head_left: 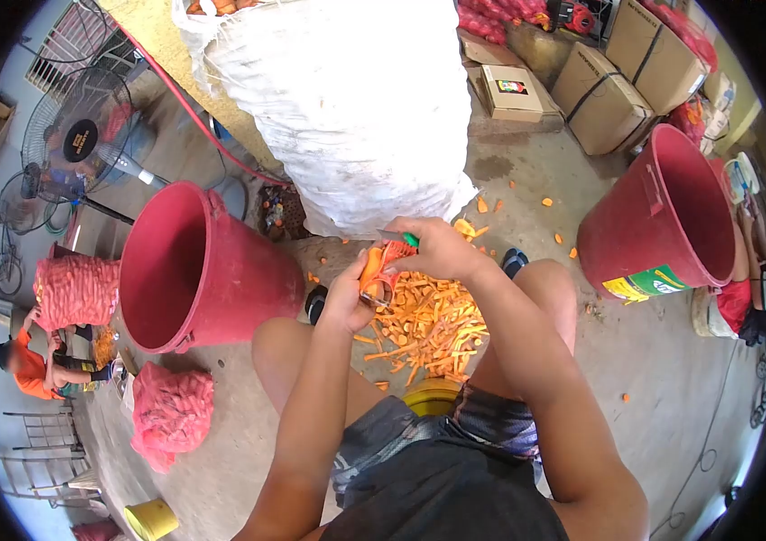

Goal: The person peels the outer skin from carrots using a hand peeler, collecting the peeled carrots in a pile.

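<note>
My left hand is closed around an orange carrot, held upright above the floor between my knees. Close against it, my right hand has its fingers bent round a red peeler and a small knife with a green handle. The knife's blade points left. Peeler and carrot meet between the two hands, and the exact contact is partly hidden by fingers. Below them lies a heap of orange peelings.
Red bins stand at left and right. A big white sack is in front. Pink net sacks lie at left, near a seated person and a fan. Cardboard boxes sit at back right.
</note>
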Available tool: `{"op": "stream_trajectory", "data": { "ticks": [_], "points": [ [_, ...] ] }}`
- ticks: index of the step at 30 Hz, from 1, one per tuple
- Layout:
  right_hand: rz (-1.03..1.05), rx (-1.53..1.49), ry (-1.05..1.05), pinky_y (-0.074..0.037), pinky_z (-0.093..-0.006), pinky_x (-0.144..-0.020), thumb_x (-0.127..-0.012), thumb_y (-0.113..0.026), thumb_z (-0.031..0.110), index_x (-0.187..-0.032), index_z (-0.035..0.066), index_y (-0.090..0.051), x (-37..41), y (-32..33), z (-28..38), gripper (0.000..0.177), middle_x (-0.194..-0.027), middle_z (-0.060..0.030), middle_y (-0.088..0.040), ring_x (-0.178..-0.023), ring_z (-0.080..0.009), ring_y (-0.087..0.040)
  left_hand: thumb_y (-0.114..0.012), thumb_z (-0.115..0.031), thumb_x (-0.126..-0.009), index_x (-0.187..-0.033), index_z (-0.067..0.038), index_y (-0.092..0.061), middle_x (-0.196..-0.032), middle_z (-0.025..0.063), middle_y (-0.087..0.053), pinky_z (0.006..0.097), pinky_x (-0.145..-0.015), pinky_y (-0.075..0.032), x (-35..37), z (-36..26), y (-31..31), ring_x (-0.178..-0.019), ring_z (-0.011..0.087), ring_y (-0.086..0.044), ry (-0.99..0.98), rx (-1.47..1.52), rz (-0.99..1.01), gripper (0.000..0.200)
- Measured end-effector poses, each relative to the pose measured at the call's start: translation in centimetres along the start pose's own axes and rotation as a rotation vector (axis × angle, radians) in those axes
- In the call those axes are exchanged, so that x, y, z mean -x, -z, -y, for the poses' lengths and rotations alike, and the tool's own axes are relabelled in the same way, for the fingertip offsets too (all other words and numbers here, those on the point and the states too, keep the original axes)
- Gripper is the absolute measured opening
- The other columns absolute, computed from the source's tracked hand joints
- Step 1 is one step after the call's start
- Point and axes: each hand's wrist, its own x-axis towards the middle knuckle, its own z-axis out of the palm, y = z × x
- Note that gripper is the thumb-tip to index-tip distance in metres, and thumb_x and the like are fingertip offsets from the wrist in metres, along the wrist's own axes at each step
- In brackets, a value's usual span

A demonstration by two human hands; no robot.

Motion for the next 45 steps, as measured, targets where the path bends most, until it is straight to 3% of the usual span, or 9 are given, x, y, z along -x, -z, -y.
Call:
{"op": "stream_trajectory", "data": {
  "ticks": [5,8,14,21,23,29,32,36,45],
  "points": [
    [-0.165,0.115,-0.007,-0.056,-0.0417,-0.087,-0.078,-0.090,0.025,-0.124,0.010,-0.068,-1.0,1.6,-3.0,0.053,-0.098,-0.0176,-0.075,-0.094,-0.0323,-0.073,-0.053,-0.040,-0.110,-0.133,-0.012,-0.063,-0.101,0.0041,-0.066,0.0334,-0.073,-0.053,-1.2,0.5,3.5,-0.081,0.0165,-0.060,0.059,-0.102,0.098,0.037],
    [-0.127,0.001,-0.321,-0.056,-0.0424,-0.087,-0.079,-0.090,0.026,-0.124,0.009,-0.067,-1.2,3.2,-1.9,0.053,-0.098,-0.0171,-0.074,-0.093,-0.0322,-0.072,-0.055,-0.040,-0.109,-0.133,-0.013,-0.064,-0.095,0.0019,-0.065,0.0333,-0.071,-0.052,0.1,0.2,2.4,-0.076,0.0162,-0.058,0.087,-0.113,0.118,0.037],
    [0.048,0.000,-0.119,-0.054,-0.0396,-0.090,-0.077,-0.093,0.027,-0.121,0.009,-0.067,-0.1,0.3,0.1,0.054,-0.108,-0.0151,-0.074,-0.101,-0.0266,-0.071,-0.050,-0.038,-0.112,-0.134,-0.013,-0.065,-0.095,0.0010,-0.066,0.0326,-0.084,-0.055,-2.0,-0.1,4.1,-0.081,0.0157,-0.062,0.056,0.043,0.126,0.037],
    [0.092,-0.011,-0.097,-0.054,-0.0404,-0.091,-0.076,-0.093,0.027,-0.125,0.008,-0.067,0.0,0.2,0.1,0.058,-0.108,-0.0162,-0.074,-0.100,-0.0318,-0.070,-0.051,-0.039,-0.111,-0.139,-0.013,-0.062,-0.100,0.0018,-0.068,0.0311,-0.075,-0.056,0.2,0.3,0.3,-0.081,0.0135,-0.064,0.055,0.039,-0.001,0.040],
    [-0.185,0.122,-0.044,-0.056,-0.0418,-0.082,-0.078,-0.091,0.028,-0.122,0.010,-0.068,-0.6,0.5,-2.4,0.052,-0.095,-0.0171,-0.074,-0.090,-0.0340,-0.073,-0.053,-0.039,-0.110,-0.142,-0.014,-0.061,-0.104,0.0037,-0.068,0.0314,-0.070,-0.053,-2.4,1.1,5.0,-0.080,0.0136,-0.063,0.081,-0.024,0.086,0.041],
    [-0.120,-0.005,-0.355,-0.057,-0.0418,-0.080,-0.080,-0.089,0.030,-0.122,0.006,-0.067,-0.8,1.6,-1.7,0.053,-0.092,-0.0148,-0.074,-0.087,-0.0282,-0.074,-0.053,-0.040,-0.110,-0.141,-0.018,-0.062,-0.106,0.0043,-0.069,0.0313,-0.069,-0.051,-2.0,0.3,4.7,-0.078,0.0147,-0.061,0.108,0.108,0.100,0.039],
    [0.008,-0.007,-0.033,-0.055,-0.0425,-0.088,-0.078,-0.091,0.031,-0.122,0.007,-0.068,0.1,-0.6,-1.1,0.056,-0.102,-0.0173,-0.075,-0.098,-0.0322,-0.072,-0.050,-0.041,-0.111,-0.142,-0.015,-0.060,-0.106,0.0053,-0.069,0.0315,-0.069,-0.052,-2.6,0.3,5.4,-0.081,0.0150,-0.062,0.053,0.038,0.141,0.042],
    [0.019,0.087,-0.051,-0.056,-0.0432,-0.088,-0.076,-0.092,0.032,-0.122,0.010,-0.069,0.5,-0.5,0.3,0.056,-0.104,-0.0186,-0.075,-0.098,-0.0346,-0.073,-0.047,-0.041,-0.112,-0.146,-0.014,-0.058,-0.109,0.0054,-0.068,0.0325,-0.070,-0.052,-0.8,0.4,0.5,-0.081,0.0151,-0.060,0.034,0.055,-0.050,0.044],
    [-0.183,0.047,-0.292,-0.058,-0.0410,-0.072,-0.079,-0.089,0.026,-0.121,0.009,-0.069,-0.9,2.4,-2.1,0.049,-0.088,-0.0144,-0.075,-0.077,-0.0302,-0.074,-0.050,-0.039,-0.112,-0.141,-0.012,-0.060,-0.108,0.0065,-0.067,0.0342,-0.068,-0.052,-0.8,0.3,3.7,-0.082,0.0185,-0.060,0.098,-0.046,0.226,0.041]
  ]
}}
